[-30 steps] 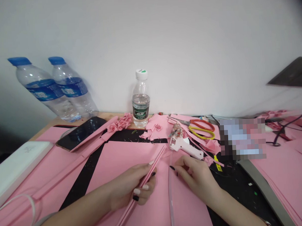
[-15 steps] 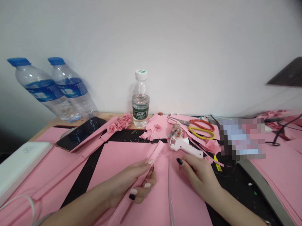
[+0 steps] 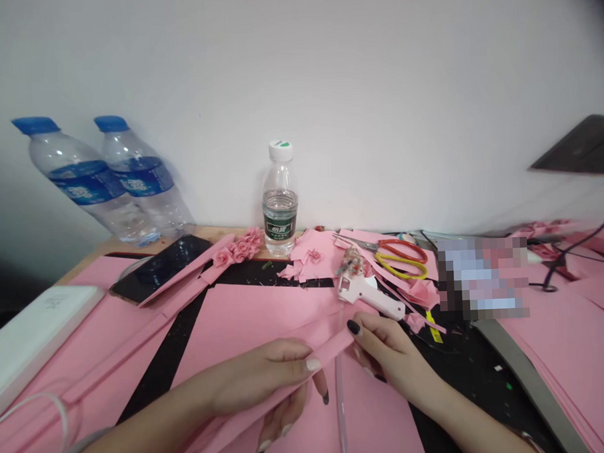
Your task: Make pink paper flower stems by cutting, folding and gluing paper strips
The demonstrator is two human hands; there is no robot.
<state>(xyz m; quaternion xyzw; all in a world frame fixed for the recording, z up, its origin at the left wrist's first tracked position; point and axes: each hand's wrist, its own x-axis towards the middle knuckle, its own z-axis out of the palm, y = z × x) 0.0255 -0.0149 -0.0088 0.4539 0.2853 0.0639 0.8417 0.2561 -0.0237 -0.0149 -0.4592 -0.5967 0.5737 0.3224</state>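
You have a narrow folded paper strip held between both hands, in the air over the middle of a large pink sheet on the bench. The strip slopes up from the lower left to the right. Your left hand grips it partway along: the thumb presses on top, while the other fingers sit underneath, spread a little apart and angled down. Your right hand pinches the strip's upper right end between the thumb and the fingers behind it. Just beyond that hand lies a pale glue gun, and a clear glue stick runs from near it toward you, passing below the strip. Behind the gun, scissors with red and yellow handles lie among pink paper scraps, and a yellow tag rests on the black mat to the right. Farther back, a small water bottle stands upright near the wall. Over on your left, paper roses lie beside a dark phone, with a long white box nearer you and two blue-capped bottles tilted at the back. Pink sheets lie stacked at far right.
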